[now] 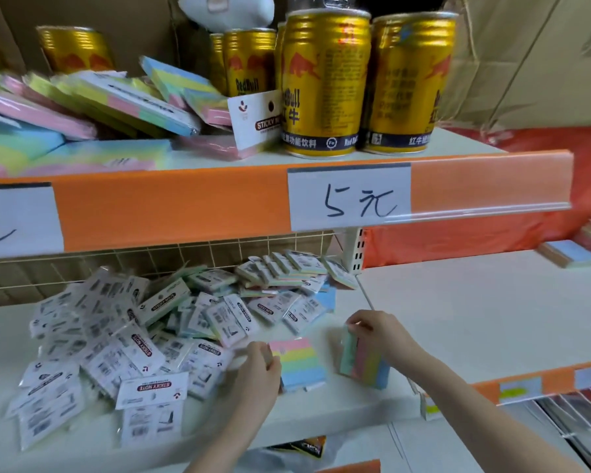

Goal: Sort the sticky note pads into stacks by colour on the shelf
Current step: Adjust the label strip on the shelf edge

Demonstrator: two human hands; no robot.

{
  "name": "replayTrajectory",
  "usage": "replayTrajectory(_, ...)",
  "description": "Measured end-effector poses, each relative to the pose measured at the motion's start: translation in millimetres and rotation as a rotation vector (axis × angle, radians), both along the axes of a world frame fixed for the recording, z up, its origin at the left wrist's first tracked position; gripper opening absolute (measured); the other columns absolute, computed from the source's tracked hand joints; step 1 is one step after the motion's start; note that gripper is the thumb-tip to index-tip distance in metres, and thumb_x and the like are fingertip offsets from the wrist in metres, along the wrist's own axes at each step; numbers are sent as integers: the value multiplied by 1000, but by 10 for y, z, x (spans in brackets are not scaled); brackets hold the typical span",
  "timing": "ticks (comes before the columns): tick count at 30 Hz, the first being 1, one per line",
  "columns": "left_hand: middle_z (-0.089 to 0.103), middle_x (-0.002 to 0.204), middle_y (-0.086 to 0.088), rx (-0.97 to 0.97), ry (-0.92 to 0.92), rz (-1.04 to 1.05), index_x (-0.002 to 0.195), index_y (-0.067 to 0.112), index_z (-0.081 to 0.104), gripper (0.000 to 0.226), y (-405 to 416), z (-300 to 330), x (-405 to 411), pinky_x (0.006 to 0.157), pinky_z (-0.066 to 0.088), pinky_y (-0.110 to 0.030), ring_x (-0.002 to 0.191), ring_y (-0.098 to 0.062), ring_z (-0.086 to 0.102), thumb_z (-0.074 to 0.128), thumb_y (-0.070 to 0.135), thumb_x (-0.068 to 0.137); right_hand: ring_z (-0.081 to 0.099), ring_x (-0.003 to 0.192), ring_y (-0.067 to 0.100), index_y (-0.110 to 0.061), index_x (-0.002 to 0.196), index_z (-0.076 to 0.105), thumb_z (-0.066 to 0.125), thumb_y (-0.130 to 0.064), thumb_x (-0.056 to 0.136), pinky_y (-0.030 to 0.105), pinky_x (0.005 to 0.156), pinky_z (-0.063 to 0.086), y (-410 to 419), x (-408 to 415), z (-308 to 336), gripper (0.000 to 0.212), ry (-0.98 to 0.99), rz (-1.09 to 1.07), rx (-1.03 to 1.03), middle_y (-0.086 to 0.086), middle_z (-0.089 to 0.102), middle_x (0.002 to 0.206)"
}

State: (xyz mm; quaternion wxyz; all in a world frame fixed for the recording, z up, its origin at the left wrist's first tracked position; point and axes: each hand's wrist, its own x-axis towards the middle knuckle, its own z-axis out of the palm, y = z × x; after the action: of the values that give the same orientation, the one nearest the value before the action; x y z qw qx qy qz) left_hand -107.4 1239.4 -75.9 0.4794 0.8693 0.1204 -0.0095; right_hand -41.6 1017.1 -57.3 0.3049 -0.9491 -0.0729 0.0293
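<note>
Striped pad [299,365] lies flat on lower shelf [458,322], lower centre of frame, stripes running left-right. Left hand [258,373] touches its left edge, fingers curled on it. Right hand [377,327] pinches top of upright pad bundle [364,361] just right of flat pad. Unsorted heap [144,336] lies left.

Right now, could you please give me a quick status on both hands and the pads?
Left hand fingers on flat rainbow pad. Right hand holds upright pad stack on shelf. Loose pad pile crowds the left.
</note>
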Motion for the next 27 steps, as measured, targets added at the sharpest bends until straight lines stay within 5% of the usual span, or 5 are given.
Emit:
replayTrajectory(4, 59, 77, 6, 384, 15, -124, 104, 18, 48, 11, 131, -5, -70, 59, 47, -27, 66, -9, 59, 45, 26, 97, 58, 107, 17, -27, 110, 66, 50, -31, 95, 29, 90, 44, 139, 41, -101, 23, 6, 124, -227, -7, 64, 114)
replayTrajectory(8, 65, 108, 7, 642, -13, -320, 121, 28, 52, 27, 209, 170, -104, 82, 49, -29, 97, -12, 61, 39, 21, 98, 53, 115, 16, -23, 123, 58, 53, -40, 92, 31, 96, 42, 127, 14, -163, 36, 36, 152, -182, -3, 56, 119)
replayTrajectory(13, 5, 157, 13, 855, -112, -813, 148, 35, 15, 94, 205, 334, 31, 114, 13, -30, 145, -10, 2, 35, -19, 75, 33, 131, 14, -23, 142, 34, 66, -59, 70, 23, 109, 27, -35, -205, -150, 87, 128, 311, -264, -5, 36, 142)
replayTrajectory(21, 33, 136, 1, 991, 26, -973, 141, 32, 28, 73, -33, 378, 360, 85, 38, -35, 122, -22, 37, 59, 9, 80, 22, 137, 12, -17, 147, 23, 72, -52, 74, 17, 110, 15, -60, -439, -300, 95, 47, 161, -163, -5, 24, 149)
replayTrajectory(27, 32, 134, -8, 1065, 76, -895, 138, 21, 32, 78, -117, 309, 410, 95, 38, -40, 123, -28, 37, 68, 49, 74, 21, 136, 8, -18, 148, 23, 70, -55, 74, 17, 110, 19, -58, -544, -329, 95, -4, 49, -82, -6, 26, 147)
